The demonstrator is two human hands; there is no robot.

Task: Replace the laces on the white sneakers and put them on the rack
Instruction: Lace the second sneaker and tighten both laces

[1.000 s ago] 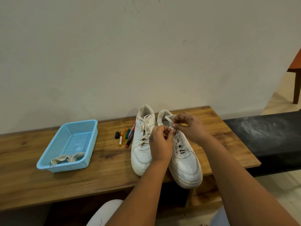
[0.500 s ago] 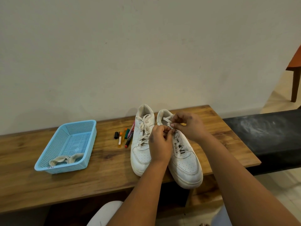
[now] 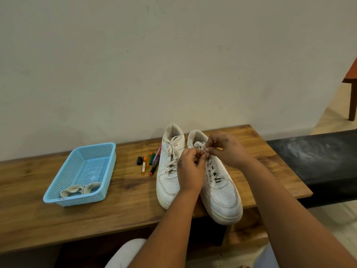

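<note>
Where the wooden surface (image 3: 119, 206) meets the pale wall, two white sneakers stand side by side, toes toward the person. The left sneaker (image 3: 169, 171) is laced through with its lace ends lying loose near the tongue. The right sneaker (image 3: 222, 196) is under both hands. The left hand (image 3: 191, 169) has its fingers curled in, pinching a piece of the white lace (image 3: 200, 145) near the top eyelets, and the right hand (image 3: 225, 149) pinches the same lace just beside it, thumb and fingertips closed on a small loop (exactly how the lace threads beneath the fingers is hidden).

To the left of the sneakers lies a small cluster of markers (image 3: 149, 162), about five, though they overlap too much for a sure count. Further left sits one light blue plastic basket (image 3: 96, 151) with perforated walls. Inside it, at the near end, lie two folded bundles of cream-coloured laces (image 3: 80, 189). At the right a dark bench (image 3: 316, 159) adjoins the wooden surface.
</note>
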